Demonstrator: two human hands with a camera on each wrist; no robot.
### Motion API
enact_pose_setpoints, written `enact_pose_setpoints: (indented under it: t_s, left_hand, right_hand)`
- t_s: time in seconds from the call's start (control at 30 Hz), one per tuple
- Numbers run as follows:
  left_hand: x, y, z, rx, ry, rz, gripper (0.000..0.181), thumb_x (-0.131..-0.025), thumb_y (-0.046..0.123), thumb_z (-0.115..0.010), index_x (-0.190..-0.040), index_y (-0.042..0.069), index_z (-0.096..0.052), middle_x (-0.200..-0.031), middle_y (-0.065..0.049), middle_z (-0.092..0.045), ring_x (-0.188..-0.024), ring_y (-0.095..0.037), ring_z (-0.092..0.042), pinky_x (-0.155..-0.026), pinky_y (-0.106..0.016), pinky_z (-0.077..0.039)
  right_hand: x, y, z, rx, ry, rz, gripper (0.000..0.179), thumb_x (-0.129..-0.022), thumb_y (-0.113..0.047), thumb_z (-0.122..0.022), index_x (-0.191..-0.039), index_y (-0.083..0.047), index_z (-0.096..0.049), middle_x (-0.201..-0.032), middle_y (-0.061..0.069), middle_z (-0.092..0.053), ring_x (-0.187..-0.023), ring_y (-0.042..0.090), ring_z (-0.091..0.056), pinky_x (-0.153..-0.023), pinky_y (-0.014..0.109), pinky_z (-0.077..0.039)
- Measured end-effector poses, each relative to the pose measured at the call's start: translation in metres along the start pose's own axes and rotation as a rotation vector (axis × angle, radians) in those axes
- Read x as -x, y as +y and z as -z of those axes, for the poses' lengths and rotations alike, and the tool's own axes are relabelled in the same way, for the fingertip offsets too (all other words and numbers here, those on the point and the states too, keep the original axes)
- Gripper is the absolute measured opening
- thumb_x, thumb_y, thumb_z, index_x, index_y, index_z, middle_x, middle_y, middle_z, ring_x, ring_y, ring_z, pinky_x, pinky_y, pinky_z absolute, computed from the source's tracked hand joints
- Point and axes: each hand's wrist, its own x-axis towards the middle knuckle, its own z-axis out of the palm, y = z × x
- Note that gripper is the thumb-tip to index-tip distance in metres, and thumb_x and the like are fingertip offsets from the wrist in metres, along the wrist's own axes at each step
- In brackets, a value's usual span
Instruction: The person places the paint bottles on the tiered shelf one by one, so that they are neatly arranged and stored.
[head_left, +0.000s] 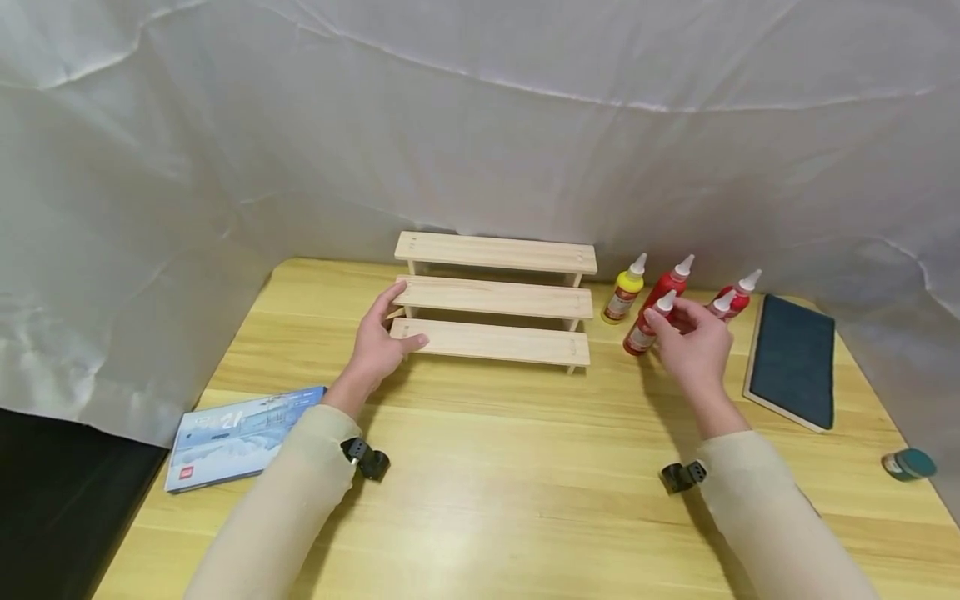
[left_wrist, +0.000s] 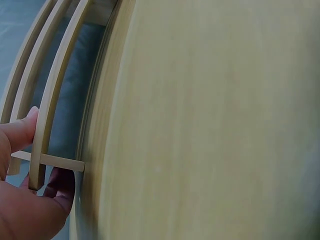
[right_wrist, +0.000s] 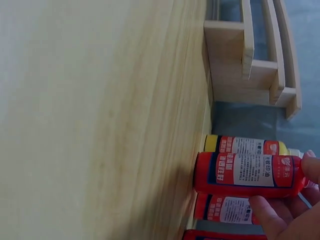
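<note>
A three-tier wooden rack point(head_left: 492, 297) stands near the back of the table. My left hand point(head_left: 378, 337) grips its left end, the thumb on the lowest shelf and a finger at the end of the middle one. In the left wrist view, fingers wrap around the end of a shelf point(left_wrist: 56, 85). To the right of the rack, my right hand point(head_left: 696, 346) pinches a red squeeze bottle point(right_wrist: 252, 172) near its neck, white tip upward. Beside it are a yellow bottle point(head_left: 622, 302) and another red bottle point(head_left: 667, 285); more red bottles point(head_left: 738, 298) are partly hidden behind the hand.
A dark-covered book point(head_left: 793, 358) lies right of the bottles. By the table's right edge is a small jar with a teal lid point(head_left: 911, 463). A blue-and-white box point(head_left: 232, 437) lies at the left, partly under the left forearm. Pale sheeting point(head_left: 480, 150) hangs behind the table.
</note>
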Motion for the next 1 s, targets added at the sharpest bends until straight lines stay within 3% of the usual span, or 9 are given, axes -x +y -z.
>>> enact_pose_setpoints:
  t_s: [0.23,0.43,0.57,0.7,0.83,1.0]
  left_hand:
    - [0.0,-0.001,-0.004,0.02,0.001,-0.009,0.09,-0.081,-0.006,-0.08,-0.151,0.035,-0.042,-0.153,0.005,-0.037,-0.136,-0.026,-0.038,-0.115,-0.037,-0.027]
    - [0.001,-0.001,-0.008,0.03,0.009,-0.028,0.089,-0.08,-0.006,-0.08,-0.15,0.035,-0.044,-0.152,0.005,-0.039,-0.135,-0.025,-0.038,-0.115,-0.036,-0.027]
    - [0.003,0.001,-0.011,0.039,0.012,-0.015,0.09,-0.079,-0.007,-0.08,-0.15,0.036,-0.044,-0.153,0.005,-0.038,-0.135,-0.027,-0.039,-0.109,-0.038,-0.037]
    - [0.004,0.003,-0.015,0.034,0.013,-0.001,0.091,-0.08,-0.007,-0.08,-0.15,0.037,-0.042,-0.155,0.006,-0.036,-0.137,-0.03,-0.038,-0.1,-0.04,-0.047]
    - [0.005,0.005,-0.019,0.006,0.021,0.004,0.09,-0.081,-0.005,-0.079,-0.151,0.037,-0.041,-0.156,0.006,-0.035,-0.138,-0.03,-0.035,-0.1,-0.04,-0.047]
    - [0.008,0.007,-0.022,-0.023,0.034,0.01,0.088,-0.083,-0.004,-0.078,-0.152,0.036,-0.039,-0.156,0.002,-0.034,-0.14,-0.031,-0.032,-0.106,-0.041,-0.04]
  right_hand:
    - [0.012,-0.008,0.011,-0.043,0.027,0.044,0.052,-0.089,-0.044,-0.073,-0.129,-0.011,-0.068,-0.114,0.007,-0.068,-0.095,0.014,-0.059,-0.078,0.018,-0.047]
    - [0.022,-0.027,0.021,-0.082,0.039,0.134,0.045,-0.089,-0.038,-0.076,-0.123,-0.009,-0.071,-0.109,0.006,-0.069,-0.092,0.012,-0.06,-0.073,0.016,-0.048]
    - [0.027,-0.04,0.025,-0.09,0.045,0.187,0.041,-0.089,-0.035,-0.076,-0.122,-0.01,-0.073,-0.109,0.004,-0.07,-0.092,0.01,-0.06,-0.068,0.018,-0.045]
    - [0.029,-0.054,0.027,-0.11,0.029,0.225,0.039,-0.09,-0.034,-0.076,-0.121,-0.011,-0.073,-0.11,0.003,-0.07,-0.096,0.01,-0.061,-0.073,0.017,-0.047]
    - [0.027,-0.07,0.028,-0.192,-0.047,0.177,0.041,-0.089,-0.035,-0.075,-0.124,-0.014,-0.072,-0.112,0.003,-0.069,-0.099,0.014,-0.063,-0.078,0.017,-0.052]
    - [0.019,-0.09,0.024,-0.249,-0.144,0.089,0.045,-0.09,-0.039,-0.074,-0.129,-0.019,-0.069,-0.119,0.003,-0.067,-0.1,0.018,-0.061,-0.073,0.019,-0.054]
